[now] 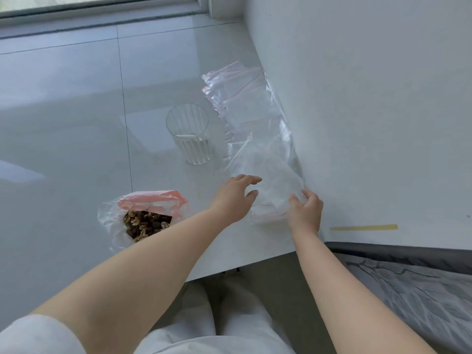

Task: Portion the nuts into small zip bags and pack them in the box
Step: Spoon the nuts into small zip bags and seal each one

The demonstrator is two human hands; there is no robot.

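Where both hands (235,198) reach: clear, red-striped zip bags (245,103).

Both hands placed at clear plastic sleeve (270,175) of zip bags (242,98) by wall: left hand (236,198) spread at its near edge, right hand (306,208) curled against it. Ribbed glass (189,134) seen alongside; nut bag (143,218) left open nearby on counter (76,123).
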